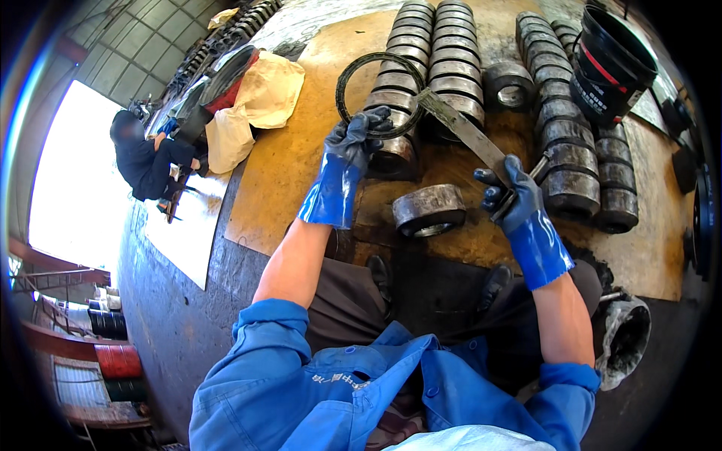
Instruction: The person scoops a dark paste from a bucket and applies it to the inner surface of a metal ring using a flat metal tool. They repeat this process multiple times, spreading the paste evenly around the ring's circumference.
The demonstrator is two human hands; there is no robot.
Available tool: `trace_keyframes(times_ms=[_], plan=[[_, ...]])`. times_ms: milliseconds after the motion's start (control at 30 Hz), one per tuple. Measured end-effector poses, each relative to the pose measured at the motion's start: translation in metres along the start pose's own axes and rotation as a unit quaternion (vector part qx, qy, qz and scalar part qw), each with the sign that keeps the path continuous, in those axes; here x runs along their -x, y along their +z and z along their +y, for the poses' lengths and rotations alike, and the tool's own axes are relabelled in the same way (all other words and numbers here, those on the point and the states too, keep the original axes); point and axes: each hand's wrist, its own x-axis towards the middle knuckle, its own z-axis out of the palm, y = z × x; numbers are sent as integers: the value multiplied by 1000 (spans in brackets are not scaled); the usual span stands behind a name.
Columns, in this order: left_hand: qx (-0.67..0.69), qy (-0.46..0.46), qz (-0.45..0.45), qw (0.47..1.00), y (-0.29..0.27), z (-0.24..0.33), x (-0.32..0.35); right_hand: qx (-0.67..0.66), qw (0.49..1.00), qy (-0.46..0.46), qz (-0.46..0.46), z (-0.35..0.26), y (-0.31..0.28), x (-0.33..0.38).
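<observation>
**A:** So what's going on with that thin black ring?

**B:** It's up off the board, held upright-ish in the left hand. The gloved fingers are curled shut around its lower edge, right above the near end of a row of grey metal rollers. The flat metal blade runs from the right hand up to the ring's right side, and its tip looks to be touching the ring there. The right hand is closed tight round the blade's handle end.

**A:** Gloves?

**B:** Yep, both blue with dark fingers.

**A:** What's around it?

**B:** One loose metal roller lies on the brown board between the two hands, just below them. More rollers sit in rows to the right, with a single one between the rows. A black bucket stands at the far right corner. Off to the left there's a crumpled tan sack, and past that another person in dark clothes crouched on the floor. Bottom right, by the knee, there's a small dirty pail. Can't tell what's in it.
</observation>
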Motion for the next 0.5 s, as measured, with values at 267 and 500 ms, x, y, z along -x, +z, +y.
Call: trace_keyframes(times_ms=[267, 500], plan=[[23, -2, -5, 1000, -9, -9, -6, 46, 999, -22, -8, -2, -4, -1], [24, -1, -2, 1000, -5, -7, -4, 28, 999, -22, -6, 3, -5, 1]])
